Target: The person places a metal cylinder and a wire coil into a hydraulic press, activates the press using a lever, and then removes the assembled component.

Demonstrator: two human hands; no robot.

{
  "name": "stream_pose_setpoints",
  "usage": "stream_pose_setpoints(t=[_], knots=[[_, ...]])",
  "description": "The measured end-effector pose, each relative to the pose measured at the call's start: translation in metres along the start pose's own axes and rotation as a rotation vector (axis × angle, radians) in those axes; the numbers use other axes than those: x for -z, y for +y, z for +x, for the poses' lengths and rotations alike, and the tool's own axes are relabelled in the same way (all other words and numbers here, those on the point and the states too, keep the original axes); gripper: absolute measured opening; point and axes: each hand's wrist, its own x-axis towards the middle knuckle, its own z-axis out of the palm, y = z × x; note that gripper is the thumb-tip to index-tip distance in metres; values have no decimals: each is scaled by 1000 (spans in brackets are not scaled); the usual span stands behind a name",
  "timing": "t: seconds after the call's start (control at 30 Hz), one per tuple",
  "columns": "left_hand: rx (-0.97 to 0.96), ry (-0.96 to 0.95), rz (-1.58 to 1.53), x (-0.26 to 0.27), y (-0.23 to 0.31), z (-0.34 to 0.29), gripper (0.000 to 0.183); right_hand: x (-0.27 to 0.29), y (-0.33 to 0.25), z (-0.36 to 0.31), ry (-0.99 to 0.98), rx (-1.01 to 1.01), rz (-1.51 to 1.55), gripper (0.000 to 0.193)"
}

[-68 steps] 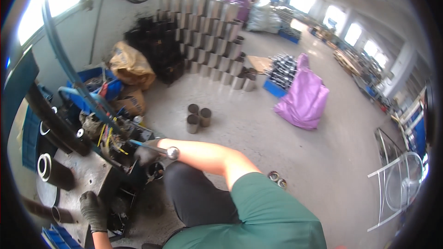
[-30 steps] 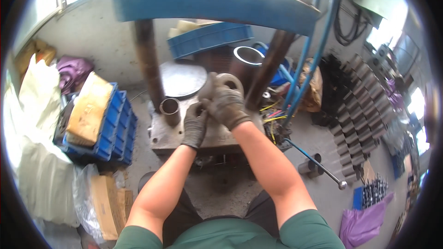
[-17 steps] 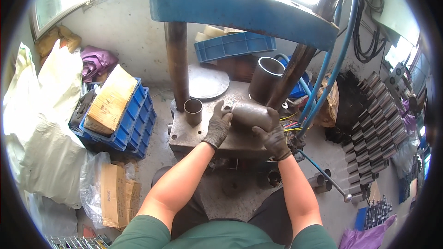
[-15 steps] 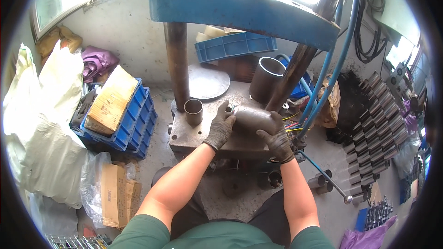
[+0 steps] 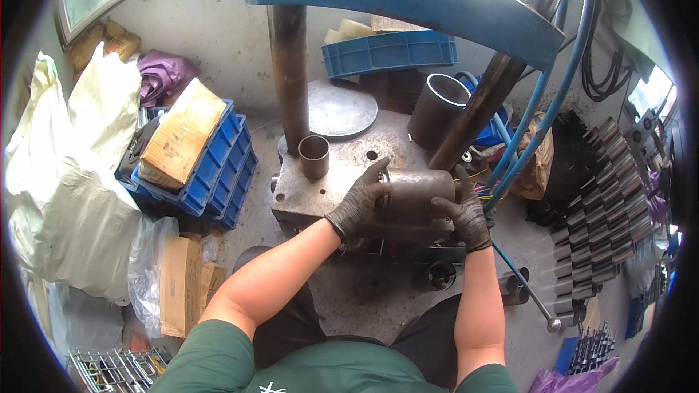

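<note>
A dark grey metal cylinder [image 5: 413, 193] lies on its side across the front of the steel press table [image 5: 338, 193]. My left hand [image 5: 359, 202], in a dark work glove, grips its left end, fingers over the rim. At the opposite end my right hand [image 5: 467, 215], gloved the same way, holds the cylinder with the thumb toward me and the fingers behind. Left of them a short open metal tube [image 5: 314, 158] stands upright on the table. Behind the cylinder a small round hole shows in the tabletop.
Two steel columns [image 5: 289, 76] carry a blue crossbeam [image 5: 408, 0] above the table. A larger upright tube [image 5: 437, 113] and a round metal plate [image 5: 338, 109] stand farther back. Blue crates [image 5: 218, 164] are at left, stacked tubes [image 5: 601, 193] at right. A ball-ended lever [image 5: 535, 295] juts out beside my right forearm.
The cylinder has turned from a slanted position to lying nearly level and squarely left to right. Both hands stay at its ends. The whole view has shifted slightly.
</note>
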Motion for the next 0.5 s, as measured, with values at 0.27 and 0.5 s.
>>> stream_pose_setpoints(t=[0.27, 0.5], knots=[[-86, 191, 198, 1, -2, -28, 85, -4, 4, -8, 128, 24, 32, 82], [-141, 509, 138, 63, 68, -65, 63, -14, -21, -20, -6, -148, 253, 52]])
